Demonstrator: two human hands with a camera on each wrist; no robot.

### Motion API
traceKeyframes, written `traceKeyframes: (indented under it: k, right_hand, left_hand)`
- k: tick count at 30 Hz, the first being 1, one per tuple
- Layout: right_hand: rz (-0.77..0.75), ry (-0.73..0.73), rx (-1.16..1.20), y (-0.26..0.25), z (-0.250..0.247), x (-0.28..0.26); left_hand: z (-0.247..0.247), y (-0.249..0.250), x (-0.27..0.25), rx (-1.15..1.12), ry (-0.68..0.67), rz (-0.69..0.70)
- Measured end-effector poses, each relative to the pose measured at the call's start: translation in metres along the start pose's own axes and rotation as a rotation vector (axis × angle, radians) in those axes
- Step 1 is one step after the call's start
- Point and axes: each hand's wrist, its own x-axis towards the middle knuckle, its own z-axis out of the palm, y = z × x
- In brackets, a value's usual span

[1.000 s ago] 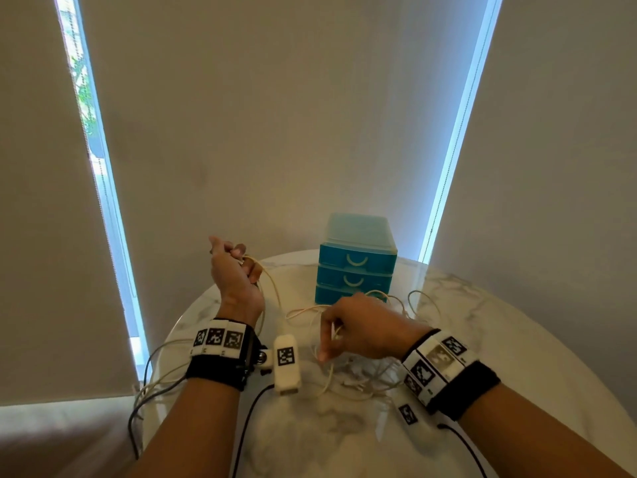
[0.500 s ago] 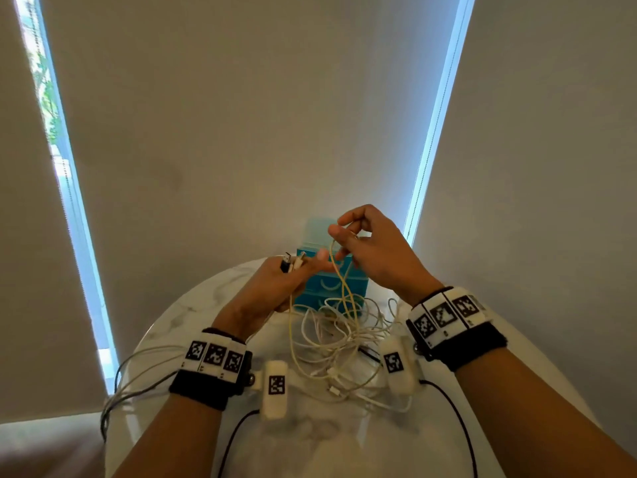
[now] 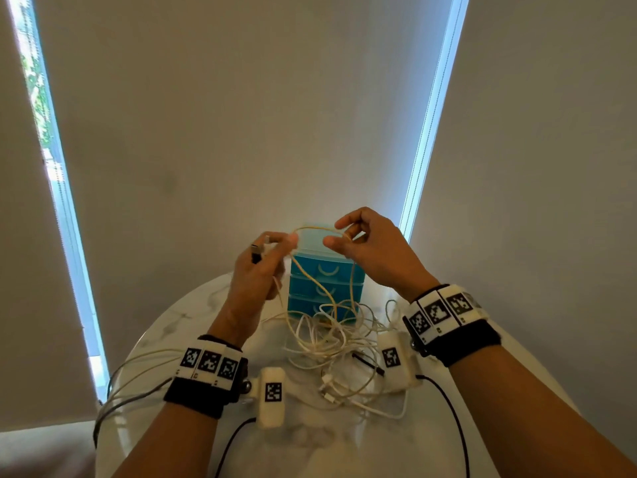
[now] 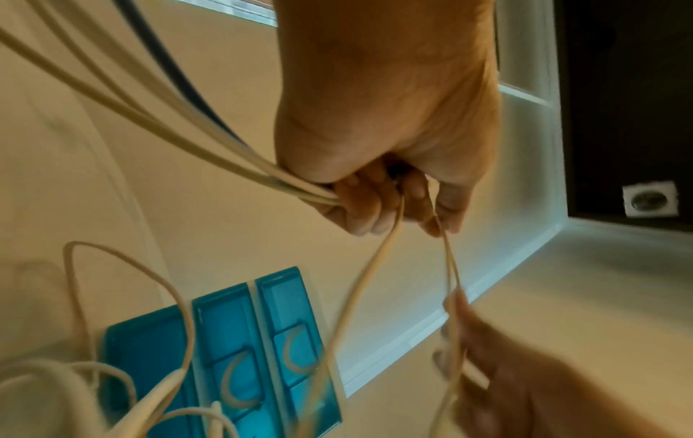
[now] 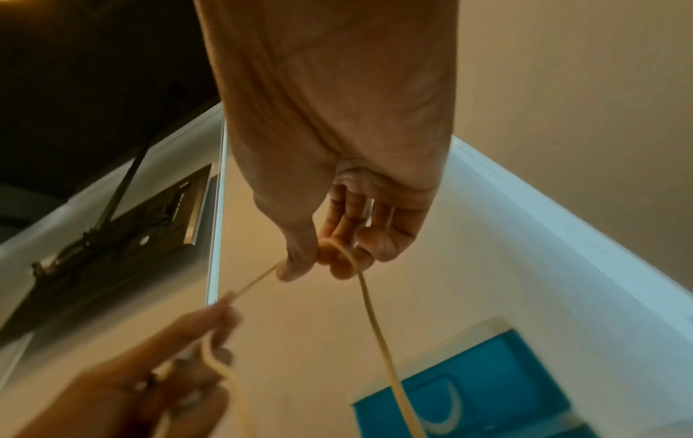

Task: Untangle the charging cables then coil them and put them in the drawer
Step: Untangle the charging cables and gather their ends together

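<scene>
Head view: both hands are raised at the centre of the frame, before the blue drawer unit (image 3: 325, 270). The left hand (image 3: 262, 267) grasps a yellowish cable (image 3: 320, 229) near its plug (the plug end pokes out past the fingers), and the right hand (image 3: 372, 250) pinches the same cable. The other tangled cables (image 3: 337, 343) lie below on the marble table (image 3: 310, 443).

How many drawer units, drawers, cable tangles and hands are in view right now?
Blue plastic drawer unit: 1
Closed drawers with curved handles: 3
Tangle of cream charging cables: 1, cable count unclear
Hands holding cable: 2, left hand and right hand
Total: 7
</scene>
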Motion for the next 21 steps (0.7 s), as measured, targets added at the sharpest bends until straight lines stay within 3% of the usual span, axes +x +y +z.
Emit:
traceKeyframes:
  k: [3, 7, 9, 14, 18, 21]
  right_hand:
    - [0.042, -0.073, -0.234, 0.022, -0.006, 0.000]
    - [0.255, -0.200, -0.710, 0.052, -0.010, 0.005]
    - [0.302, -0.139, -0.791, 0.051, -0.016, 0.011]
    - [0.338, 0.162, -0.400, 0.006, -0.043, 0.025]
    - [0.324, 0.122, -0.406, -0.001, -0.075, 0.025]
    - [0.392, 0.071, -0.256, 0.001, -0.086, 0.024]
  left_hand:
    - [-0.011, 0.003, 0.006, -0.200, 0.172, 0.067]
    - [-0.026, 0.005, 0.012, -0.436, 0.346, 0.053]
    - [-0.031, 0.000, 0.016, -0.461, 0.382, 0.030]
    - [-0.028, -0.011, 0.019, -0.401, 0.395, 0.009]
    - [-0.047, -0.008, 0.023, -0.456, 0.563, 0.034]
    - [-0.056, -0.013, 0.025, -0.492, 0.634, 0.004]
